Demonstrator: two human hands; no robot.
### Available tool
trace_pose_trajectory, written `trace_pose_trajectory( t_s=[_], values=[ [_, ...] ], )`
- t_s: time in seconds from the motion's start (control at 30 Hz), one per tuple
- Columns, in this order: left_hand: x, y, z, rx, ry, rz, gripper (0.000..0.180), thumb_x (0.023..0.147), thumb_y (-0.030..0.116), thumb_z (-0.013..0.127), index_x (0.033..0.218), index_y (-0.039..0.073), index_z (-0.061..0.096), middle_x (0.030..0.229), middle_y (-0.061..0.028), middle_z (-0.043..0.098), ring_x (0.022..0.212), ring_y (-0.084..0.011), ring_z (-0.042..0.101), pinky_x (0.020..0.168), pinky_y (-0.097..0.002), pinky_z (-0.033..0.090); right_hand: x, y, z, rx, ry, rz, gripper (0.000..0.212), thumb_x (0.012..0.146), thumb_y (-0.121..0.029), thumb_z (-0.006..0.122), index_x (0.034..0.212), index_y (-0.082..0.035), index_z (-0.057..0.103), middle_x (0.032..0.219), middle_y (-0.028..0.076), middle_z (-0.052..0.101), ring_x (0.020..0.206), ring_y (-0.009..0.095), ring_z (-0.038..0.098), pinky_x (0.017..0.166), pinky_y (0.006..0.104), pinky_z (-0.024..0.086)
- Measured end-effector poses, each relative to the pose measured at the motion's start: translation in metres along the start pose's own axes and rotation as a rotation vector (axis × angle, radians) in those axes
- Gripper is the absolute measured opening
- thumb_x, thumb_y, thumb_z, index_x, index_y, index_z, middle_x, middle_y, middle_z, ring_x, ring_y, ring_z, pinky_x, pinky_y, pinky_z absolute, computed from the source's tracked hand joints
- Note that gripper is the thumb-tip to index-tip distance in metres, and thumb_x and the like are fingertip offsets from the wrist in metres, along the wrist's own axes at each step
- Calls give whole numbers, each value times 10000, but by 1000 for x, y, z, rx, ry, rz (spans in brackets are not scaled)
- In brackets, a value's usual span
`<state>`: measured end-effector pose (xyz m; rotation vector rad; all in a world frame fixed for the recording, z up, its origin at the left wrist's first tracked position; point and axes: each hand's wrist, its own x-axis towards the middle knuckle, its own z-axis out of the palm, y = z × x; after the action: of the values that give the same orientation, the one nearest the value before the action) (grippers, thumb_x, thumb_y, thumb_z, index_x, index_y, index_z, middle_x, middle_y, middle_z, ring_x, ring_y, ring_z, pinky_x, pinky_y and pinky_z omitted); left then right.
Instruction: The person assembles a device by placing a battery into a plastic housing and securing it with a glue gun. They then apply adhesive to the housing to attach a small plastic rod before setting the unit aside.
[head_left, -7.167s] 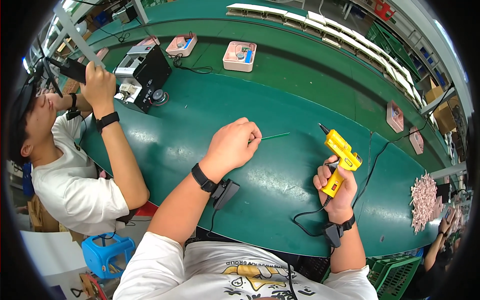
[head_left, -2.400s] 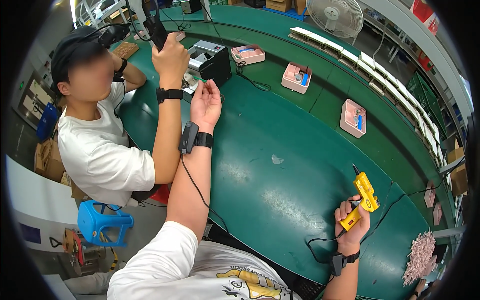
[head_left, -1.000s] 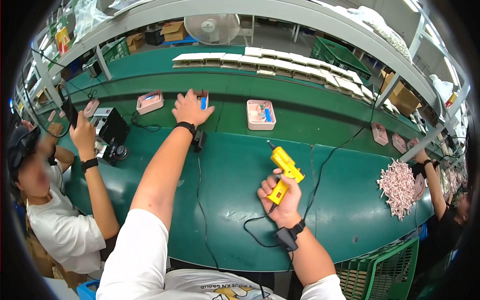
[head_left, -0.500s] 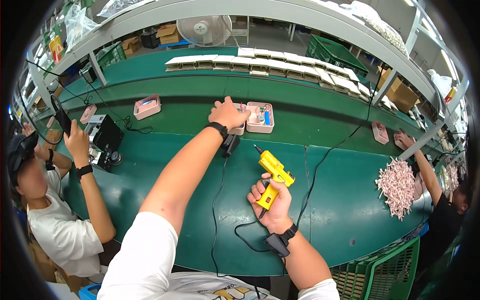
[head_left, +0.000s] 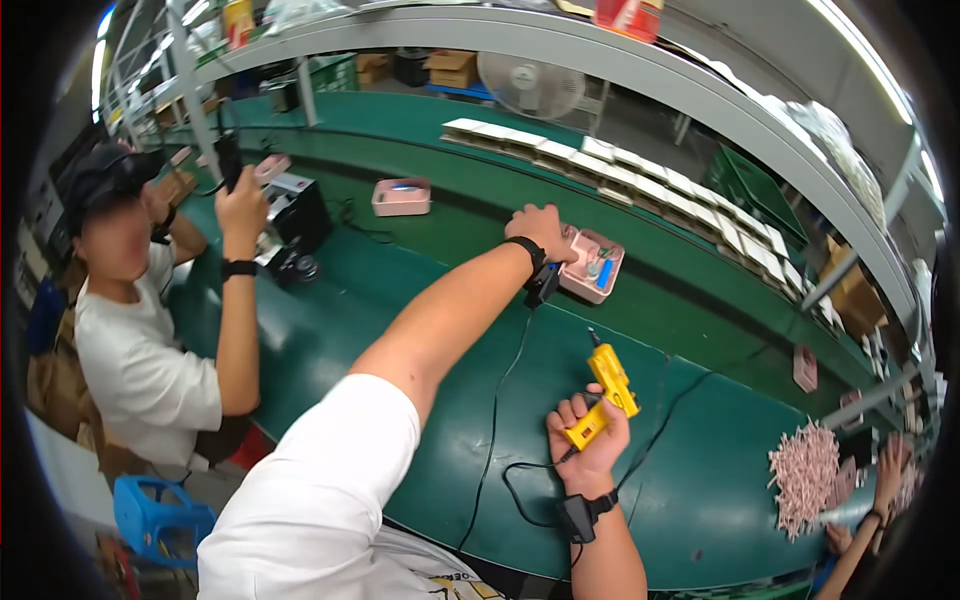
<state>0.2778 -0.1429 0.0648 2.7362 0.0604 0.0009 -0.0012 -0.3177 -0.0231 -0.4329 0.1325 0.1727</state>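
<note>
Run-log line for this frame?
left hand: at pink box, contact unclear | right hand: holds yellow gun-shaped tool | bench: pink parts heap

**A long green table (head_left: 720, 500), well stocked**

Before us runs a smooth green tabletop with a slight shine. At its right end we find a loose pile of small pink parts (head_left: 803, 480). Toward the left stands a black machine (head_left: 305, 222), with a round dark part (head_left: 302, 267) beside it. We also see thin black cords, one (head_left: 495, 400) across the middle.

Behind the tabletop we see a green strip (head_left: 465, 225). An open pink box (head_left: 402, 200) sits on its left part, a box with a blue piece inside (head_left: 585, 290) near its front edge, and a small pink box (head_left: 805, 370) farther right. Beyond, white panels (head_left: 620, 182) line a green ledge (head_left: 380, 115).
</note>
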Motion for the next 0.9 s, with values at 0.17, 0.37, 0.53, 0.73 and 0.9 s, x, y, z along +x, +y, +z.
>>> trace_pose_trajectory(
  t_s=[0.17,0.37,0.53,0.73,0.9],
  values=[
    [-61,-108,-56,-41,172,71,1089,638,584,858,1540,76,521,1420,-288,598,1277,-440,643,1069,-474,546,3,2,5,0,5,-20,271,959,-312,610,1144,-114,602,779,20,452,690,167,453,645,338,411],
    [-190,-214,-93,76,48,-143,1059,652,617,821,1529,89,551,1408,-254,612,1235,-424,673,1047,-461,558,4,-3,11,-24,9,-17,255,961,-301,618,1134,-114,597,779,15,452,681,161,449,637,328,408],
    [-228,-249,-96,185,170,-302,997,712,639,820,1495,71,575,1352,-227,635,1199,-410,686,1022,-464,567,1,-2,12,-51,-2,-16,252,959,-295,628,1133,-114,599,777,13,453,674,156,446,630,319,407],
    [-176,-226,-99,128,407,92,796,850,575,774,1425,47,617,1302,-233,661,1147,-422,694,985,-488,576,-2,0,12,-77,-8,-49,254,954,-291,636,1133,-113,603,771,12,450,669,154,447,625,315,409],
    [-90,-231,-72,284,280,-37,565,919,384,717,1386,84,616,1329,-218,659,1221,-397,669,985,-500,581,-2,4,10,-84,-29,-25,268,961,-296,621,1149,-106,604,770,19,457,672,157,450,626,328,419]
  ],
)
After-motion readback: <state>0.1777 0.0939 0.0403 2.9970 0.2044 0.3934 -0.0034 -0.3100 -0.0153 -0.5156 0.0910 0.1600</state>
